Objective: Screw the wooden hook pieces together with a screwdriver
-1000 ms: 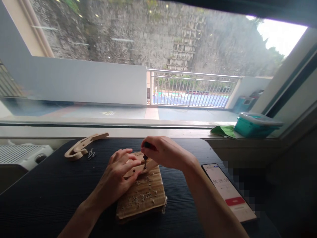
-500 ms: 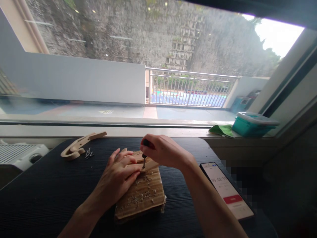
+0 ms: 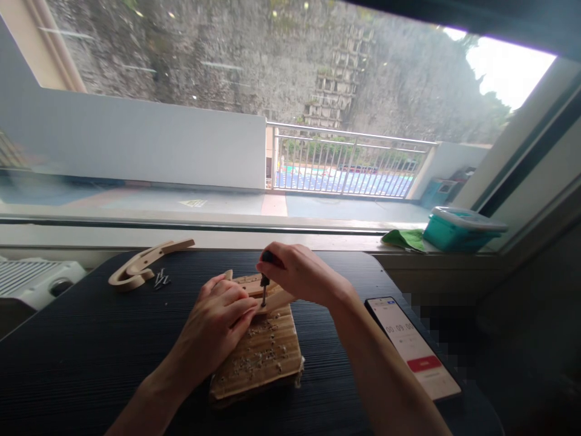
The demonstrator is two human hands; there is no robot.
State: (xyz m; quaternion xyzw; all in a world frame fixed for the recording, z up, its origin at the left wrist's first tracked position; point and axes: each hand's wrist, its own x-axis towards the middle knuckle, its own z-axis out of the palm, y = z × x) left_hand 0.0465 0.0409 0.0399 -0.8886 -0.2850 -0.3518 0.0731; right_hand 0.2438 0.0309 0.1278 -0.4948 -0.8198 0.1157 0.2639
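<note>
My right hand [image 3: 304,274] is wrapped around the dark handle of a screwdriver [image 3: 264,282], held upright. The tip of its shaft meets a pale curved wooden piece [image 3: 279,298], apparently at a screw or hole too small to make out. Pressing that wooden piece from the left is my left hand [image 3: 220,318], its fingers together and covering part of it. Underneath lies a thick cardboard pad [image 3: 258,372], its top pitted with many small holes. A similar hooked wooden piece [image 3: 131,275] rests at the table's far left, beside several loose screws [image 3: 161,278].
A phone [image 3: 424,363] showing a running timer lies on the black table [image 3: 91,363] to the right. On the windowsill stand a teal lidded box [image 3: 460,233] and a green cloth [image 3: 403,240]. A white heater [image 3: 39,283] sits left of the table.
My left hand's fingers have drawn closer together on the wooden piece. The screwdriver stays at the same spot, gripped by my right hand, and the view has shifted slightly.
</note>
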